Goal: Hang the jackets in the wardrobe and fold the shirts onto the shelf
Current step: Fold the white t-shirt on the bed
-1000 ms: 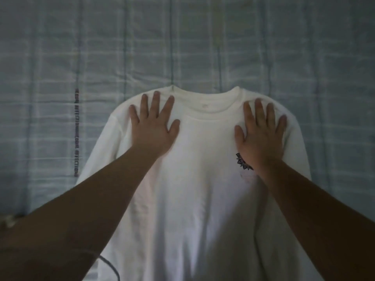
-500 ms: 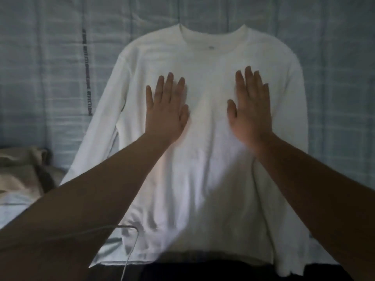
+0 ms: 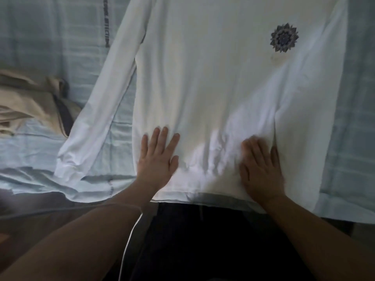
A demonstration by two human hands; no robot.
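A white long-sleeved shirt point(image 3: 213, 74) lies flat, front side up, on a bed with a pale blue checked sheet point(image 3: 50, 47). A dark flower emblem point(image 3: 284, 37) marks its chest. Its left sleeve point(image 3: 97, 118) stretches down toward the bed's edge. My left hand point(image 3: 158, 159) rests flat with fingers spread on the shirt just above the hem. My right hand point(image 3: 259, 167) presses flat on the lower right of the shirt, where the cloth is wrinkled. Neither hand grips anything.
A beige garment point(image 3: 30, 100) with a dark lining lies crumpled on the bed at the left. A thin white cable point(image 3: 127, 240) hangs down in front of my dark clothes at the bed's near edge.
Both hands have slid down the shirt from the shoulders, over the chest, to the hem. The view has tilted down, so the collar has gone out of frame and the emblem is uncovered.
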